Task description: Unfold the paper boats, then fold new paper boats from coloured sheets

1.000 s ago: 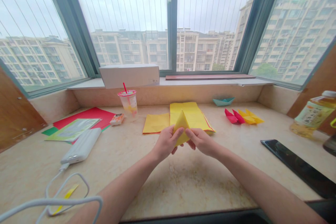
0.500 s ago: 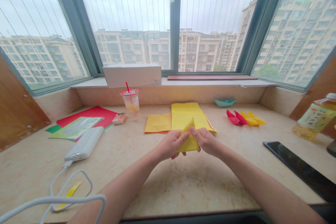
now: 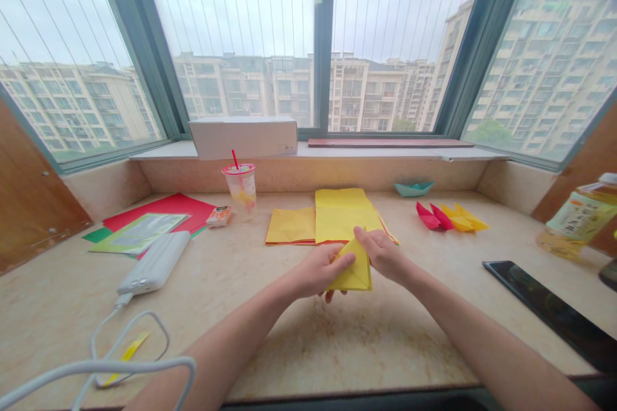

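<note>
A folded piece of yellow paper (image 3: 357, 275) is held up over the counter between both hands. My left hand (image 3: 322, 270) grips its left side, thumb on the front face and fingers behind. At the paper's upper right corner, my right hand (image 3: 383, 253) pinches the edge between thumb and fingers. Just behind the hands lies a stack of yellow paper sheets (image 3: 343, 212), with red edges showing below, and a smaller yellow square stack (image 3: 292, 226) sits against its left. The fingertips of my right hand are partly hidden.
On the right are red (image 3: 434, 216) and yellow folded paper shapes (image 3: 465, 217), a teal paper boat (image 3: 413, 189), a phone (image 3: 549, 308) and a drink bottle (image 3: 583, 215). Leftward stand a plastic cup (image 3: 241, 189), a white power bank (image 3: 154, 262) with its cable (image 3: 159, 366), and coloured sheets (image 3: 180, 205).
The folded yellow paper has come slightly down and right, and more of its front face shows. My right hand has shifted a little along its upper edge.
</note>
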The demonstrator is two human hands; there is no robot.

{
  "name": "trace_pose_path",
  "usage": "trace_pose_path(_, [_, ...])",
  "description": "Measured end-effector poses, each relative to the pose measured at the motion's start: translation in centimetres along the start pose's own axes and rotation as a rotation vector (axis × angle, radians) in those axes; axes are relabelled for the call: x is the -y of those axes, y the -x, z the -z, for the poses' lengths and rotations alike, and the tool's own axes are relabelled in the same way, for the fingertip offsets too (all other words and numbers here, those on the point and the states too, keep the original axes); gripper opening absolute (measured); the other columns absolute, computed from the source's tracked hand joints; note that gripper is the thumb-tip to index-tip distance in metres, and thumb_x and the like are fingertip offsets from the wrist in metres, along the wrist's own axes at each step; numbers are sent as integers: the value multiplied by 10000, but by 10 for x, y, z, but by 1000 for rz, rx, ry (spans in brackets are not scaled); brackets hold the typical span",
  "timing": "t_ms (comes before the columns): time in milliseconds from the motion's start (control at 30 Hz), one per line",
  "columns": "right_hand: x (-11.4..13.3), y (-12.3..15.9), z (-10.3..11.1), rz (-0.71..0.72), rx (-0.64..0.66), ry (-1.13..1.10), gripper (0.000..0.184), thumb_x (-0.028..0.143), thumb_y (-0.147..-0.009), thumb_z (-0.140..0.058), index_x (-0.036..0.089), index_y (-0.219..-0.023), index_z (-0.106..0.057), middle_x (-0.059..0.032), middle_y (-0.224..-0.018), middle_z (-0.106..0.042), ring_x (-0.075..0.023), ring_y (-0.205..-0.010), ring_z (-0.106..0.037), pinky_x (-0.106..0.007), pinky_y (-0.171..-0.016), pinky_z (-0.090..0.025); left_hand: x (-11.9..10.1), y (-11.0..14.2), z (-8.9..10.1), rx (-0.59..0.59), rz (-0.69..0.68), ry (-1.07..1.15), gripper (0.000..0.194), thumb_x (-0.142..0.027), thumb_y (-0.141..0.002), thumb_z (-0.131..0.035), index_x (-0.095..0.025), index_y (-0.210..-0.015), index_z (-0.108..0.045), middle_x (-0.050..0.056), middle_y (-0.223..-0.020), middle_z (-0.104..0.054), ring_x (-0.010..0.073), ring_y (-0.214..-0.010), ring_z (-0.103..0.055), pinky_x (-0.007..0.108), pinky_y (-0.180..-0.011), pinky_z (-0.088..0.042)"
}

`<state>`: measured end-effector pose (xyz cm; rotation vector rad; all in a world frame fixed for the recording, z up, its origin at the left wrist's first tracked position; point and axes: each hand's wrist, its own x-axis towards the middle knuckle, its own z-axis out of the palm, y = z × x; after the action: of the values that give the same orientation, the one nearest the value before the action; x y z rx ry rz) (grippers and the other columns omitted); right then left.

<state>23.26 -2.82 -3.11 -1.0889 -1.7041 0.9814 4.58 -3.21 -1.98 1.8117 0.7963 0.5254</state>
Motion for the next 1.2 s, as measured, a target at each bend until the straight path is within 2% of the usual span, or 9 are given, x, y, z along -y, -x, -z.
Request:
trace_pose_path(133, [-3, -2, 1, 37, -99, 85, 574, 625, -898, -395, 232, -494, -287, 55, -481, -232, -76, -438, -211, -265, -431, -142, 5, -6, 0, -290, -187, -194, 386, -528, -861, -572, -154, -933, -636, 55, -803, -661, 167, -705, -591, 239, -577, -417])
trace_pose_path(333, [-5, -3, -2, 60, -232, 205, 576, 609, -913, -392, 230, -498, -268, 50, -482, -226, -80, -445, -220, -266, -437, -145, 7, -8, 3, -454, -232, -329, 331, -483, -794, -674, -174, -912, -668, 65, -848, -650, 220, -819, -581, 314, -715, -432])
trace_pose_path(467, [-3, -2, -4, 49, -254, 192, 589, 610, -906, -410, 218, -473, -339, 44, -451, -281, -84, -425, -266, -257, -419, -176, 9, -9, 1, -456, -218, -305, 346, -466, -751, -726, -175, -929, -663, 59, -858, -645, 212, -808, -571, 314, -725, -430])
trace_pose_path(533, [0, -1, -5, 63, -261, 140, 556, 608, -885, -465, 192, -517, -456, 37, -481, -349, -92, -451, -316, -244, -422, -221, 10, -10, 0, -466, -196, -274, 381, -474, -719, -755, -175, -927, -644, 37, -834, -632, 186, -757, -550, 295, -696, -419])
trace_pose_path(667, [5, 0, -5, 72, -192, -13, 505, 626, -857, -524, 144, -834, -671, 6, -598, -509, -121, -533, -448, -225, -453, -324, 10, -10, 3, -429, -184, -164, 409, -493, -686, -779, -171, -872, -608, -18, -729, -567, 134, -655, -488, 251, -615, -374])
trace_pose_path(800, [3, 2, -2, 16, 12, -206, 654, 733, -854, -420, 135, -861, -687, 6, -566, -512, -97, -439, -381, -220, -401, -282, 5, -7, 9, -284, -152, 36, 442, -530, -638, -800, -160, -739, -582, -16, -662, -553, 132, -627, -512, 235, -571, -370])
trace_pose_path(900, [2, 3, 1, 9, 137, -368, 723, 771, -859, -331, 140, -853, -684, -25, -616, -565, -107, -466, -420, -220, -414, -309, -1, -3, 12, -193, -110, 218, 481, -552, -604, -817, -152, -759, -599, 21, -693, -614, 167, -659, -594, 249, -588, -414])
trace_pose_path(1067, [8, 6, 3, -64, 238, -484, 577, 678, -867, -478, 160, -1037, -667, -32, -702, -596, -112, -506, -449, -213, -424, -339, -8, 0, 14, -92, -139, 451, 492, -548, -615, -821, -153, -818, -609, 69, -815, -675, 218, -765, -675, 299, -667, -485])
trace_pose_path(1200, [8, 7, 2, -68, 283, -532, 527, 627, -885, -510, 185, -1146, -627, -20, -741, -593, -102, -512, -447, -207, -434, -358, -7, -3, 14, -118, -170, 439, 486, -540, -634, -813, -153, -856, -619, 73, -848, -675, 223, -803, -672, 312, -696, -485])
